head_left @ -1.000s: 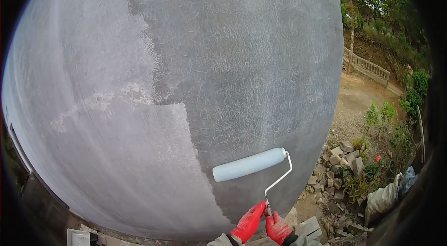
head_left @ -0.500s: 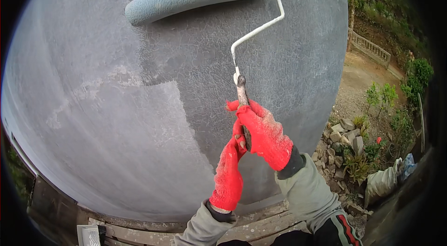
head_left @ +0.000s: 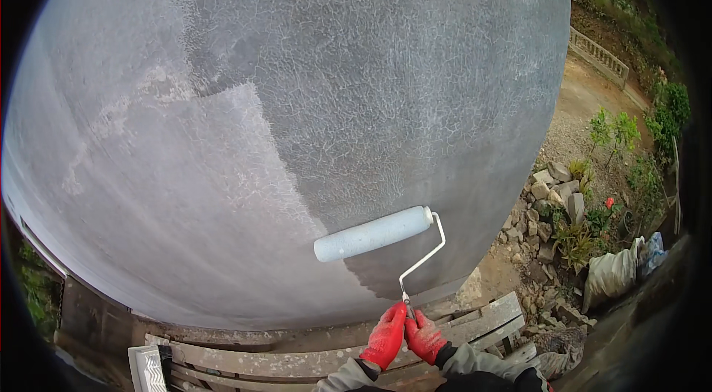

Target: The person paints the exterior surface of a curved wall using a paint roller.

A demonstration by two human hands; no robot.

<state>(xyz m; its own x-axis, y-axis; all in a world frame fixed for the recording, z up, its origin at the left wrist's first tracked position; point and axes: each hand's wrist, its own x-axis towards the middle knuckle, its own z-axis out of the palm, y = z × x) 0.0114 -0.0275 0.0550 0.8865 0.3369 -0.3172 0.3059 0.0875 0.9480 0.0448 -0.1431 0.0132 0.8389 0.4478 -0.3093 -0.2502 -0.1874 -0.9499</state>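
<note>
A paint roller (head_left: 374,234) with a pale blue sleeve rests against the lower part of a grey wall (head_left: 148,192). Its bent white frame comes down to a handle between my hands. My left hand (head_left: 384,336), in a red glove dusted with white, is closed around the handle. Beside it, my right hand (head_left: 425,336), gloved alike, also grips the handle. Darker, wet-looking coating covers the wall's middle and right; a lighter grey area lies left of a jagged edge. The gloves hide most of the handle.
Paint-spattered wooden planks (head_left: 297,362) run below the wall. A white paint tray (head_left: 148,370) stands at the lower left. Rubble stones (head_left: 540,218), plants and a pale sack (head_left: 612,277) lie on the ground at the right, with a low balustrade (head_left: 599,56) farther off.
The roller has come down the wall from near the top to near its base. Both my hands have moved down with it, still on the handle.
</note>
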